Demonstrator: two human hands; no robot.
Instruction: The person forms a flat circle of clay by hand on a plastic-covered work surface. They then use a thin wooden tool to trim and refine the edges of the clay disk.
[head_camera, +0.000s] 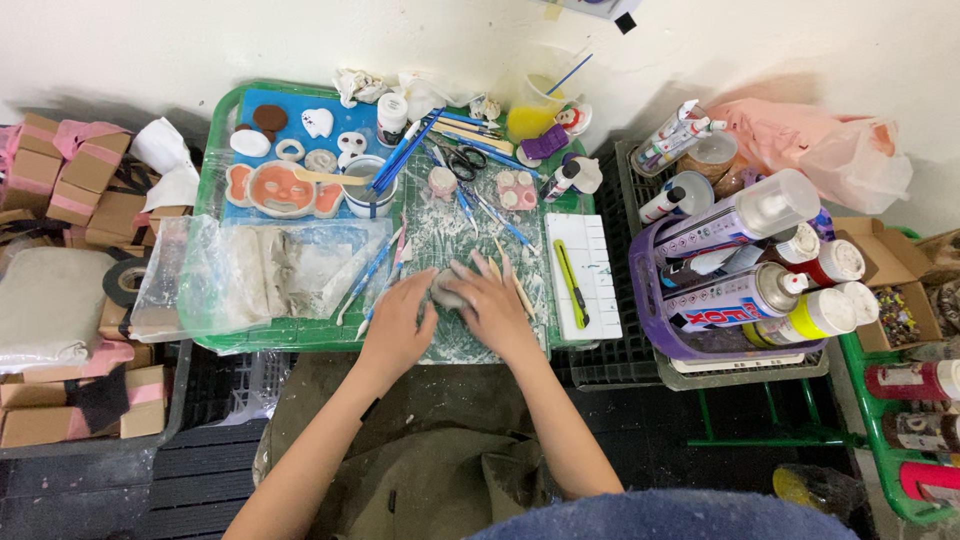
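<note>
Near the middle of the frame, both hands worked a small grey lump of clay (450, 290) on a green cutting mat (440, 230) dusted with white powder. The left hand (400, 322) lay flat against the lump's left side, fingers together and only slightly curled. The right hand (492, 305) cupped it from the right, fingers spread and bent over the top, so the clay sat pressed between the two palms, mostly hidden.

The mat rested on a green tray (215, 180) that served as the counter. Left of the hands, a clear plastic bag (250, 270) held a slab of pale clay. Above it, in the upper left of the tray, a blue board (355, 108) carried an orange face-shaped mould (283, 190) and several small white and brown clay pieces. A white cup (366, 186) stood beside it, with blue-handled tools (405, 150) leaning across its rim. Black scissors (465, 160) lay higher up the mat.

Just right of the hands, a white rectangular palette (590, 270) held a yellow-green craft knife (570, 283). Farther right, a purple basket (650, 300) was filled with spray cans (745, 215) lying on their sides. Cardboard boxes (75, 170) with pink tape were stacked at the left edge of the frame.
</note>
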